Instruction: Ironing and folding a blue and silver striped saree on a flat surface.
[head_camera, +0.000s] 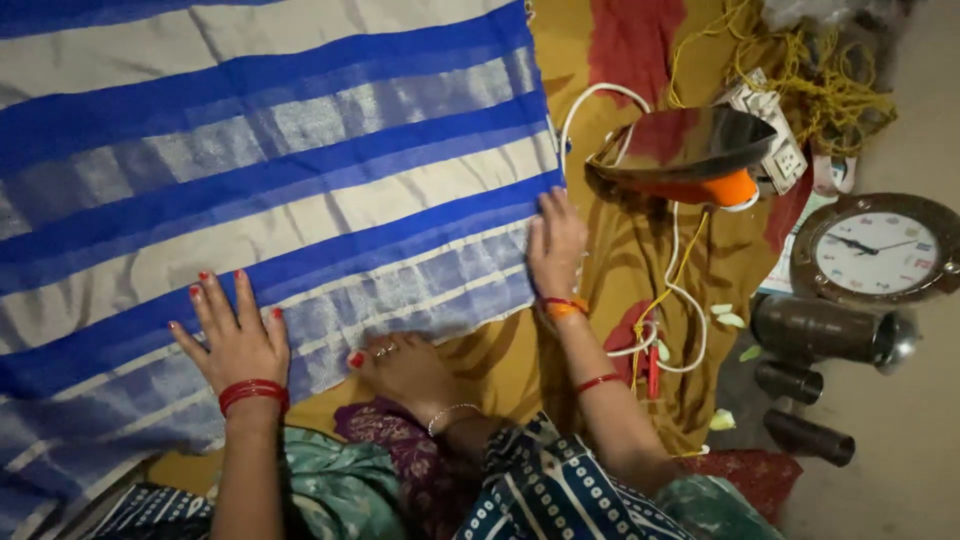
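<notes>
A large cloth with blue, white and silvery stripes (270, 170) lies spread flat over a yellow and red sheet (520, 350). My left hand (232, 335), with red nails and red bangles, presses flat on the cloth near its lower edge, fingers spread. On the cloth's right edge rests my right hand (555, 245), fingers together, palm down. A bare foot (405, 365) with a toe ring pokes out below the cloth between my arms.
An electric iron (690, 155) stands tipped on its heel right of the cloth, its white cord (680, 300) looping down. Behind it are a white socket strip (775, 135) and tangled yellow rope (820, 70). A round wall clock (875, 250) and dark cylinders (825, 330) lie on the floor.
</notes>
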